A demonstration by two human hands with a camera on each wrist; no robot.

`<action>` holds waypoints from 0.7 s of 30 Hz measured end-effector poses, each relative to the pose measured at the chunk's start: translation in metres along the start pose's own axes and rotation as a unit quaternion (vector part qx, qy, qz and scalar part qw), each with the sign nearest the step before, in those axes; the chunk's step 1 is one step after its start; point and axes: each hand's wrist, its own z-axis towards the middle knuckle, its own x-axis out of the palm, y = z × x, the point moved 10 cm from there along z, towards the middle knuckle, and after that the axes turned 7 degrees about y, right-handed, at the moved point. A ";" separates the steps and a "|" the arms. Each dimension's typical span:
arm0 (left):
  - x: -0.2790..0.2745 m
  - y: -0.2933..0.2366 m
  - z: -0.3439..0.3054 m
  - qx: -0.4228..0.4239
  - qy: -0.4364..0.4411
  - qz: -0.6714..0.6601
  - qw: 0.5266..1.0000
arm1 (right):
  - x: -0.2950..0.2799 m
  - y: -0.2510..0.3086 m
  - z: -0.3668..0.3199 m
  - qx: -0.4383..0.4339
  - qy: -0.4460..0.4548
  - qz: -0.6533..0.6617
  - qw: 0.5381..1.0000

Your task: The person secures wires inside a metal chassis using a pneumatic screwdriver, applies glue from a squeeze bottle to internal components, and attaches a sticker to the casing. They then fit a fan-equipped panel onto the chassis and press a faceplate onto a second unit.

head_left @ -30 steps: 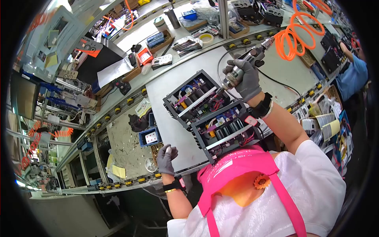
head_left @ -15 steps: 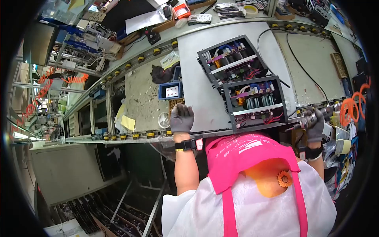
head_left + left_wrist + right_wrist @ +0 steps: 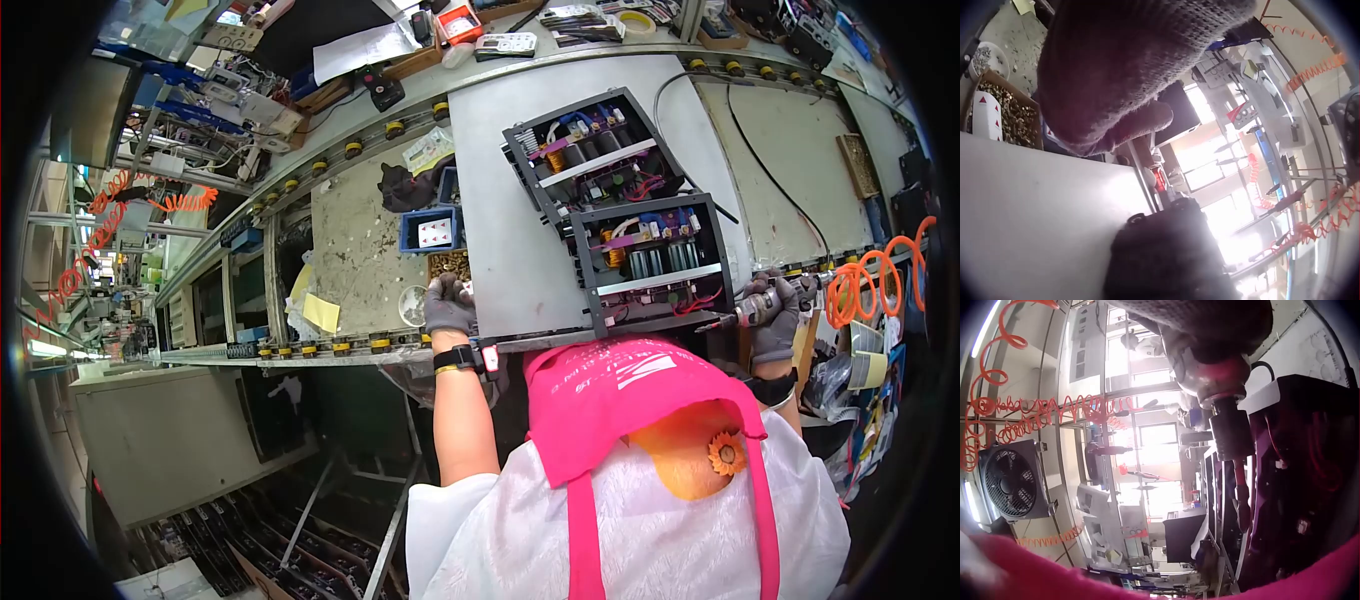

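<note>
My right hand (image 3: 776,338) grips a pneumatic screwdriver (image 3: 755,307) at the table's front right, its tip directed left past the nearer open electronics chassis (image 3: 655,255). The right wrist view shows its chuck (image 3: 1230,431) and bit (image 3: 1242,503) beside the chassis. At the near table edge, the gloved left hand (image 3: 449,307) has bent fingers close to a box of brass-coloured screws (image 3: 447,262). A white piece with red triangles (image 3: 986,115) overlaps that box in the left wrist view; I cannot tell whether the left hand holds it. Behind lies a second chassis (image 3: 592,140).
Beyond the screw box stands a blue bin (image 3: 430,232) with a marked white card. A round white dish (image 3: 412,305) sits left of the hand. A black cable (image 3: 785,190) crosses the right side, and an orange coiled hose (image 3: 868,283) hangs beside the screwdriver.
The right hand has brought the screwdriver from above the chassis down to the front right. The head view has turned. Lately the left hand shifted slightly left and nearer the table edge.
</note>
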 end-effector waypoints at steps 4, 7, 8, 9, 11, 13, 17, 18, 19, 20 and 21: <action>-0.054 -0.038 0.015 0.046 -0.134 0.099 0.985 | 0.007 -0.012 0.010 0.020 0.001 0.007 1.000; -0.081 -0.053 0.040 0.043 -0.164 0.220 0.961 | 0.011 -0.015 0.014 0.024 -0.016 -0.003 1.000; -0.086 -0.055 0.049 0.042 -0.162 0.265 0.950 | 0.008 -0.015 0.017 0.026 -0.018 -0.006 0.999; -0.086 -0.056 0.055 0.041 -0.159 0.309 0.937 | 0.007 -0.016 0.020 0.028 -0.019 -0.010 0.999; -0.058 -0.053 0.046 0.048 -0.131 0.366 0.920 | 0.015 -0.019 0.019 0.032 -0.029 -0.014 0.999; -0.040 -0.047 0.048 0.051 -0.107 0.402 0.908 | 0.017 -0.021 0.021 0.043 -0.018 -0.028 0.999; -0.043 -0.039 0.076 0.050 -0.117 0.536 0.835 | 0.016 -0.023 0.022 0.042 -0.016 -0.039 0.998; -0.039 -0.041 0.079 0.059 -0.124 0.600 0.788 | 0.013 -0.024 0.021 0.044 -0.026 -0.035 0.998; -0.034 -0.042 0.082 0.068 -0.128 0.660 0.737 | 0.010 -0.025 0.020 0.044 -0.036 -0.030 0.998; -0.030 -0.045 0.083 0.080 -0.140 0.724 0.670 | 0.009 -0.025 0.019 0.045 -0.046 -0.026 0.998; -0.020 -0.048 0.080 0.092 -0.150 0.782 0.598 | 0.010 -0.025 0.017 0.043 -0.053 -0.020 0.997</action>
